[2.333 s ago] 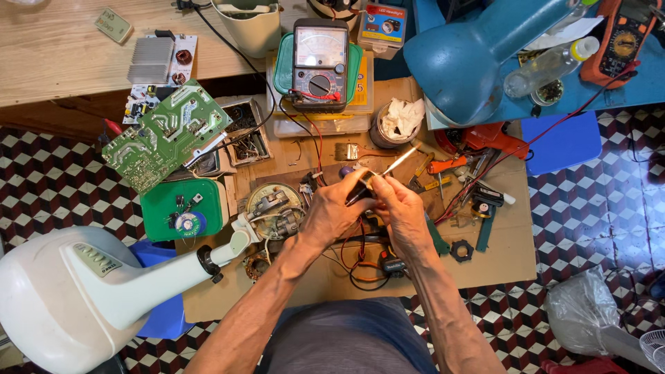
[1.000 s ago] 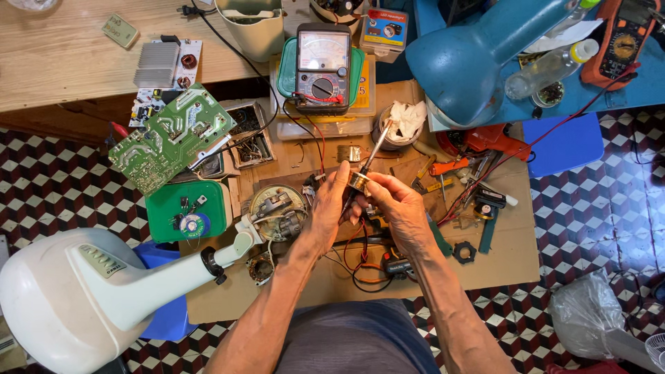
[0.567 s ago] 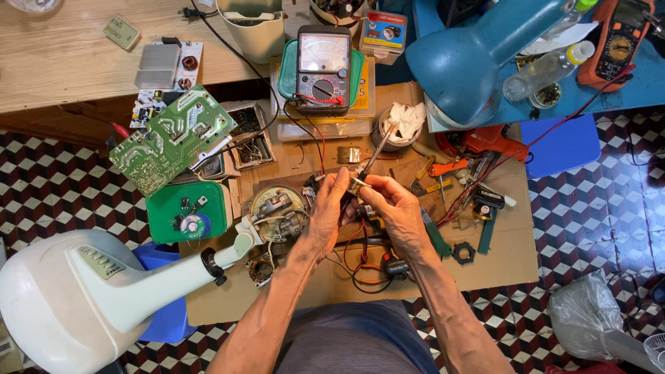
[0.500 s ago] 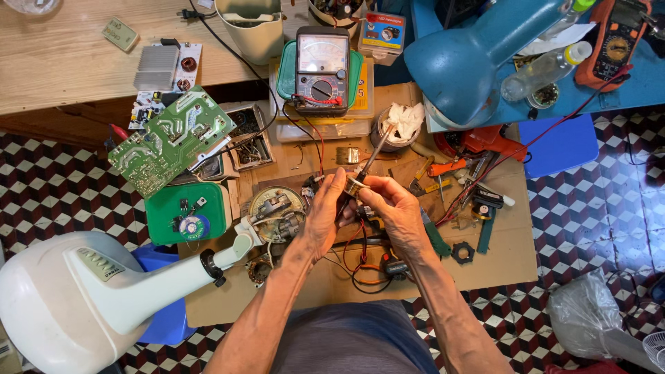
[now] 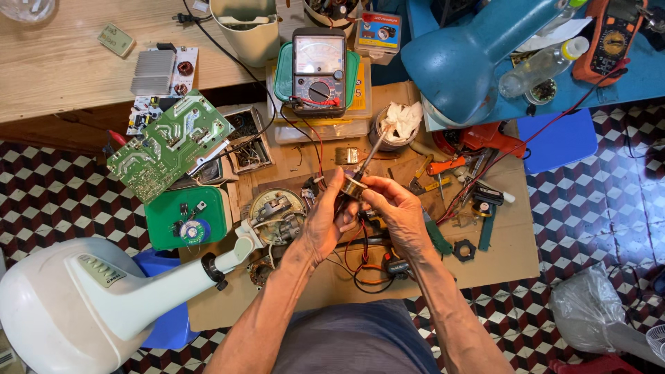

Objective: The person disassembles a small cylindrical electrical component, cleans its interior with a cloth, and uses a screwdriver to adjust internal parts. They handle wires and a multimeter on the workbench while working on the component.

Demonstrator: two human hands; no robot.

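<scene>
Brass-coloured rotor [image 5: 355, 185] sits pinched between left hand [image 5: 324, 220] and right hand [image 5: 393, 211], below the green-cased meter [image 5: 318, 64].

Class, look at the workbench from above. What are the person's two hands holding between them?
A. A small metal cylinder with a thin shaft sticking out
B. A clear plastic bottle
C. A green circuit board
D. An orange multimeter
A: the left hand and right hand close around a small metal cylinder with a thin shaft, while the green circuit board, clear plastic bottle and orange multimeter lie untouched.
</scene>
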